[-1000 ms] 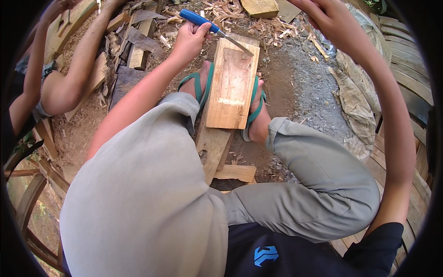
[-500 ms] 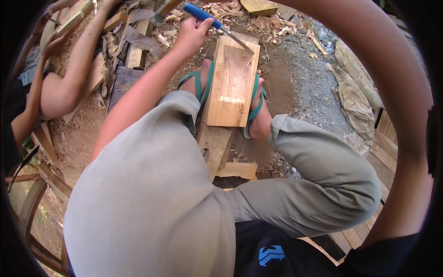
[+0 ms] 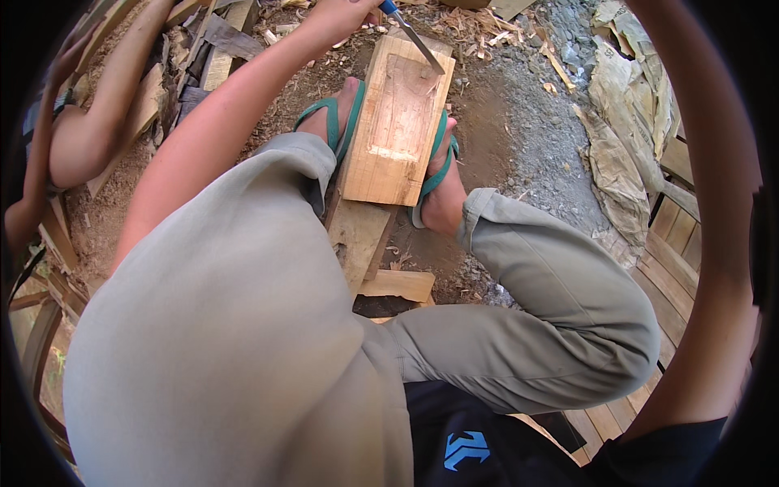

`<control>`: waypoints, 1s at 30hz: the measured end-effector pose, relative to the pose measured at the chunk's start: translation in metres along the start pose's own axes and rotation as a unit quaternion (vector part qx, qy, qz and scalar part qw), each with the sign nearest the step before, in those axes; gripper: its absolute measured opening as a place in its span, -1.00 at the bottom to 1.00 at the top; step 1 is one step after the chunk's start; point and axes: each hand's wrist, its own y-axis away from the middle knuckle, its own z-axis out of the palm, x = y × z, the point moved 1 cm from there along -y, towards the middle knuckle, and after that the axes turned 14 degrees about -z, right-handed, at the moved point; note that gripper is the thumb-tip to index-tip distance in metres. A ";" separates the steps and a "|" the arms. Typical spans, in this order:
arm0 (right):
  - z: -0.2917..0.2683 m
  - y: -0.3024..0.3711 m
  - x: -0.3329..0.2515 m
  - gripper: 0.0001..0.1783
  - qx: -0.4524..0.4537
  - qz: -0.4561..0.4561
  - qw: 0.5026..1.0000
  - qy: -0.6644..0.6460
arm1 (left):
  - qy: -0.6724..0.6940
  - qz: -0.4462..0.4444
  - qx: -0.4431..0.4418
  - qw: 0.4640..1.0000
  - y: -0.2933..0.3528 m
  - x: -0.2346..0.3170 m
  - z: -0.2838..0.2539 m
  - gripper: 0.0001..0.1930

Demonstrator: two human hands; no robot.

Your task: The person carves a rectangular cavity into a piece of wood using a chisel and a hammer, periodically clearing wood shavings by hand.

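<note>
At the top edge my left hand (image 3: 347, 15) is closed round the blue handle of a chisel (image 3: 420, 47). The steel blade slants down to the right, its tip at the far right of a shallow hollow cut in a pale wooden block (image 3: 381, 180). My feet, in green-strapped sandals, flank the block: the left foot (image 3: 345, 105) on one side, the right foot (image 3: 446, 195) on the other. The block rests on a wooden plank (image 3: 357, 235). My right forearm rises along the right side and leaves at the top, so the right hand is out of view.
Another person's bare arm (image 3: 122, 105) and leg are at the far left, beside scrap boards (image 3: 223, 65). Wood shavings (image 3: 487, 28) litter the ground. Crumpled tan sacking (image 3: 613, 162) lies on gravel at the right, above wooden slats (image 3: 665, 268).
The view has shifted, so the block and my left hand sit higher and slightly left. My right arm has swung up out of the top of the picture. The chisel stays in the left hand.
</note>
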 end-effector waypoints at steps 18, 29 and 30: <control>0.100 0.123 0.068 -0.61 0.166 0.207 0.932 -0.247 | -0.072 -0.015 -0.113 0.991 -0.036 0.060 0.058 -0.74; 0.116 0.125 0.078 -0.55 0.217 0.242 0.903 -0.282 | -0.064 0.057 -0.136 0.987 -0.034 0.062 0.090 -0.60; 0.117 0.126 0.079 -0.56 0.217 0.240 0.903 -0.283 | -0.052 0.077 -0.135 0.986 -0.032 0.062 0.091 -0.60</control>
